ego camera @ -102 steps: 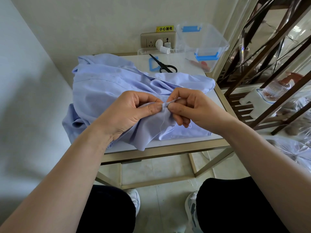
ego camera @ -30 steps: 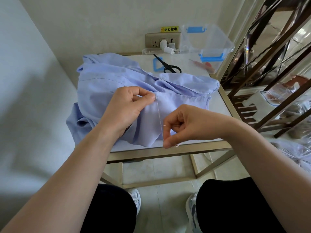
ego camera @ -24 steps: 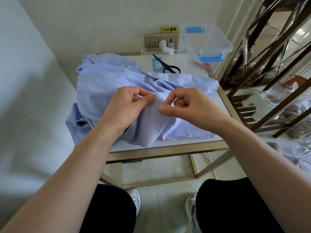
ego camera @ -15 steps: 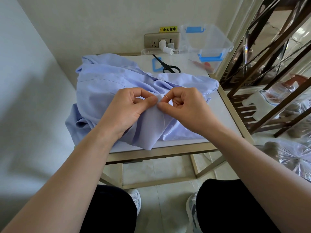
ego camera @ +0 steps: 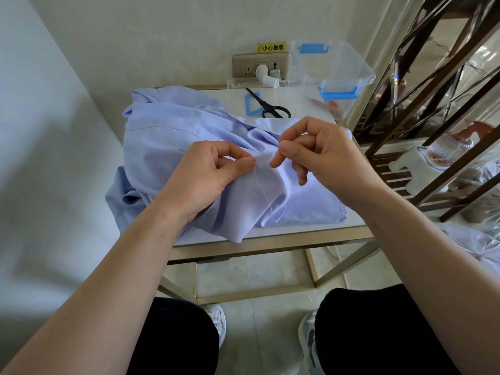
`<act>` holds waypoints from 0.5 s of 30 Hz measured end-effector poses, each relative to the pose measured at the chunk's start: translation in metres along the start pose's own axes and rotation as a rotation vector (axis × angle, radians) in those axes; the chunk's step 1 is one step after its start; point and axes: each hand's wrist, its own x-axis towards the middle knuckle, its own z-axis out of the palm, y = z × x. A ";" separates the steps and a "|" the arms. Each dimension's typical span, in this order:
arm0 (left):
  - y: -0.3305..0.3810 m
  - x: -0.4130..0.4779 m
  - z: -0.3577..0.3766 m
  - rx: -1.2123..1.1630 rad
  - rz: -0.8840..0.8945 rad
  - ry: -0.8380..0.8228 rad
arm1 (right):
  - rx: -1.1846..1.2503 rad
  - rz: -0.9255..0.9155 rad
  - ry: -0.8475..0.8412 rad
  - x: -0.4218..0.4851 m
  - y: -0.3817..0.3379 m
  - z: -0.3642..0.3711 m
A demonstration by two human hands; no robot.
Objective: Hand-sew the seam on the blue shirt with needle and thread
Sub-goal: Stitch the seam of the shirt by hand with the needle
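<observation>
The light blue shirt (ego camera: 173, 136) lies bunched on a small white table (ego camera: 270, 239). My left hand (ego camera: 205, 174) pinches a raised fold of it at the seam between thumb and forefinger. Just to the right, my right hand (ego camera: 324, 155) has its fingers curled. Its thumb and forefinger tips come together at the fold, where they pinch the needle, which is hidden between them. A thin white thread (ego camera: 266, 196) hangs slack from the fold down over the shirt's front.
Black scissors (ego camera: 273, 109) and a blue plastic frame (ego camera: 251, 104) lie behind the shirt. A white spool (ego camera: 270, 81) sits by the wall socket (ego camera: 259, 67). A clear box (ego camera: 335, 69) stands at the back right, with a brown rack (ego camera: 433, 90) beyond. My knees are under the table's front.
My right hand pulled the thread out toward me, then came back up to the fold. It now sits slightly higher and to the right, and the thread has gone slack. My left hand kept its pinch.
</observation>
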 end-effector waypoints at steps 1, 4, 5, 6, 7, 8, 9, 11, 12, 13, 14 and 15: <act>0.000 0.000 0.000 0.006 0.007 -0.005 | 0.026 0.002 0.008 0.000 -0.001 -0.001; 0.001 -0.001 -0.001 0.007 0.019 -0.036 | 0.085 0.057 -0.062 0.001 0.001 -0.002; 0.000 -0.001 -0.001 0.006 0.022 -0.049 | 0.113 0.080 -0.110 0.001 0.002 -0.001; 0.000 -0.001 -0.001 0.007 0.023 -0.062 | 0.135 0.099 -0.159 0.001 0.003 0.001; 0.000 -0.001 -0.001 0.005 0.022 -0.072 | 0.144 0.110 -0.205 0.002 0.005 0.002; 0.000 -0.001 -0.001 -0.002 0.020 -0.079 | 0.146 0.117 -0.242 0.002 0.007 0.003; 0.000 -0.001 -0.002 -0.009 0.016 -0.080 | 0.139 0.122 -0.262 0.003 0.008 0.003; 0.000 -0.001 -0.002 -0.011 0.002 -0.071 | 0.132 0.139 -0.255 0.004 0.009 0.001; 0.000 -0.001 -0.003 -0.004 -0.004 -0.066 | 0.134 0.146 -0.242 0.004 0.009 -0.001; 0.000 -0.002 -0.003 0.006 -0.006 -0.061 | 0.135 0.150 -0.236 0.004 0.011 -0.003; -0.001 -0.002 -0.003 0.014 -0.005 -0.056 | 0.137 0.152 -0.234 0.004 0.010 -0.004; -0.001 -0.002 -0.003 0.021 -0.002 -0.051 | 0.133 0.151 -0.234 0.003 0.011 -0.004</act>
